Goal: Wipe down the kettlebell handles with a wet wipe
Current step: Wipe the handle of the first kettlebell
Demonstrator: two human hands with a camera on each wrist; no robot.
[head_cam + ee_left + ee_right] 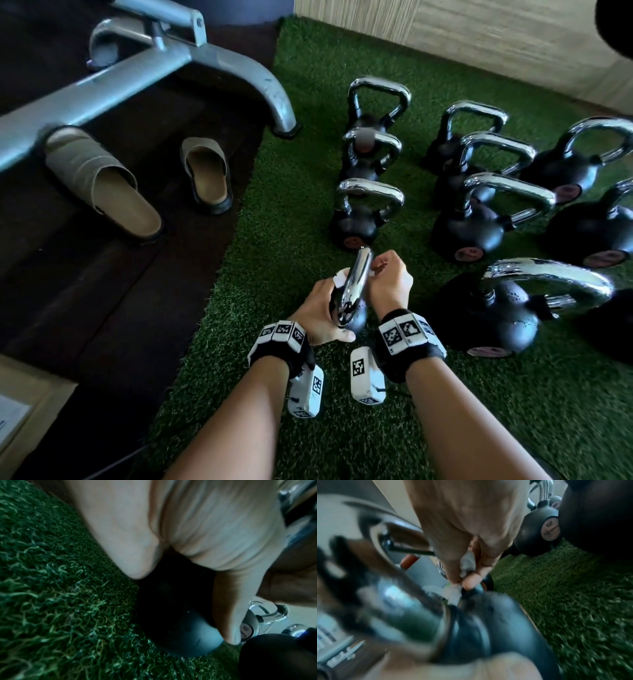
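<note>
A small black kettlebell (pixel 357 321) is tilted on the green turf, its chrome handle (pixel 358 281) pointing away from me. My left hand (pixel 320 308) grips its round black body (pixel 180 615), thumb on one side and fingers on the other. My right hand (pixel 385 275) pinches a white wet wipe (pixel 468 563) against the right side of the handle. A bit of the wipe (pixel 342 278) also shows on the handle's left side. In the right wrist view the handle (pixel 397 592) is blurred.
Several more chrome-handled kettlebells stand in rows beyond and to the right, the nearest ahead (pixel 363 219) and a large one at the right (pixel 507 308). Left of the turf (pixel 274 212) lie dark flooring, two slippers (pixel 209 174) and a grey bench frame (pixel 164 65).
</note>
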